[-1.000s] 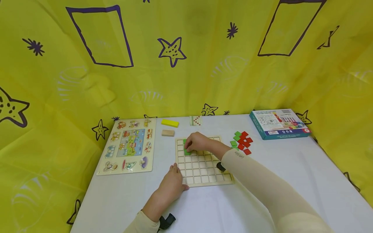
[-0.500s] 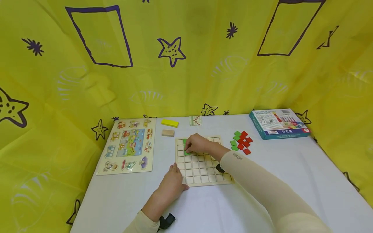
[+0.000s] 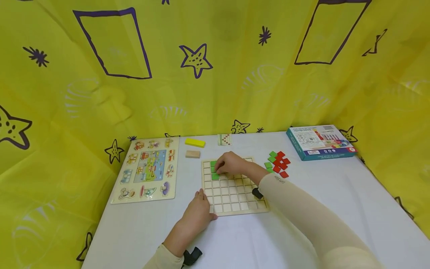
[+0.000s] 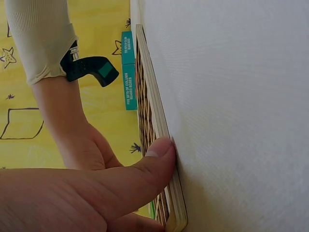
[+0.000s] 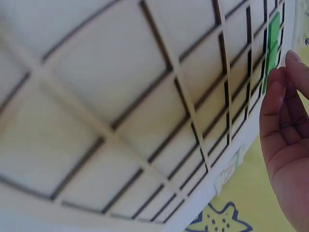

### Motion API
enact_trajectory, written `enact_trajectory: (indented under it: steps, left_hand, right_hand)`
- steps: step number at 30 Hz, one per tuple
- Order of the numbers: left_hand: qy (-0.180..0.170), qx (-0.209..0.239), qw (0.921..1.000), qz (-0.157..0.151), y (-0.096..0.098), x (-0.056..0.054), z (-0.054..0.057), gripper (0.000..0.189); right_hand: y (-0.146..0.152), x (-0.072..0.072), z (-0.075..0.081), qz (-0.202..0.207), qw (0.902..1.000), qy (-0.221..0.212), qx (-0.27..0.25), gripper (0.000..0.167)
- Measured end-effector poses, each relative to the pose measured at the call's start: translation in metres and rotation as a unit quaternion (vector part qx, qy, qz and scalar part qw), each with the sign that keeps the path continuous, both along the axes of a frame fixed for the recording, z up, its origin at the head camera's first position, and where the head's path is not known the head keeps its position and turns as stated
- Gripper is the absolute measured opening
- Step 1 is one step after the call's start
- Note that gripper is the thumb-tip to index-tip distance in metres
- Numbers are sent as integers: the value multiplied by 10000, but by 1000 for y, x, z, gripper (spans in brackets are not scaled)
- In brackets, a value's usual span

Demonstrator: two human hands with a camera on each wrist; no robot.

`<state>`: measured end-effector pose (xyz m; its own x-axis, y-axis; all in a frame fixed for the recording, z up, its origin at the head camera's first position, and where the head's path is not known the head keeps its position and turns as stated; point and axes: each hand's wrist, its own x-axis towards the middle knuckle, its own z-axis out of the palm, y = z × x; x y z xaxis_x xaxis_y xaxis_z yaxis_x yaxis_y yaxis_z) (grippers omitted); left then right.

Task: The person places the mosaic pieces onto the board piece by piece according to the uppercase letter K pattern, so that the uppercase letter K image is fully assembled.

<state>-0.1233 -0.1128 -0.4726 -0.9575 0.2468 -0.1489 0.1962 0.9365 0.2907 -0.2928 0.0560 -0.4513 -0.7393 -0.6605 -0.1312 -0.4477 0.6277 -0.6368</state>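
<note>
A pale wooden grid board (image 3: 231, 196) lies mid-table, with green square tiles (image 3: 215, 176) in its upper-left cells. My left hand (image 3: 198, 212) steadies the board's near-left corner; in the left wrist view, the thumb (image 4: 161, 147) presses on its edge while other fingers reach to the far side. Over the upper-left cells is my right hand (image 3: 231, 163), fingers bent beside the green tiles. The right wrist view has the thumb and fingertips (image 5: 275, 92) close together near a green tile (image 5: 273, 41), nothing visible between them. Some cells are hidden under the right hand and forearm.
Loose red tiles (image 3: 279, 163) and several green ones (image 3: 268, 164) lie right of the board. Farther right is a boxed game (image 3: 320, 144). A picture puzzle (image 3: 147, 170) lies left. Behind the board are a wooden block (image 3: 193, 154), a yellow block (image 3: 195, 142) and a pattern card (image 3: 224, 139).
My right hand has shifted slightly right and away from the lower green tile, leaving more of it showing. The left hand and the board keep their place.
</note>
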Motion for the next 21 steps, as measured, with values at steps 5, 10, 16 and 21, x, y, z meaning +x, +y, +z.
enact_trajectory:
  steps: [5, 10, 16, 21]
  left_hand:
    - [-28, 4, 10000, 24, 1, -1, -1, 86]
    - [26, -60, 10000, -34, 1, 0, -1, 85]
    - [94, -67, 9999, -87, 1, 1, 1, 86]
    - [118, -111, 9998, -104, 1, 2, 2, 86]
  right_hand:
    - [19, -9, 8, -153, 9997, 158, -62, 11]
    - [43, -17, 15, -419, 9990, 156, -1, 13]
    - [76, -22, 24, -818, 9966, 87, 98, 16]
    - [100, -21, 25, -1053, 9943, 42, 142, 17]
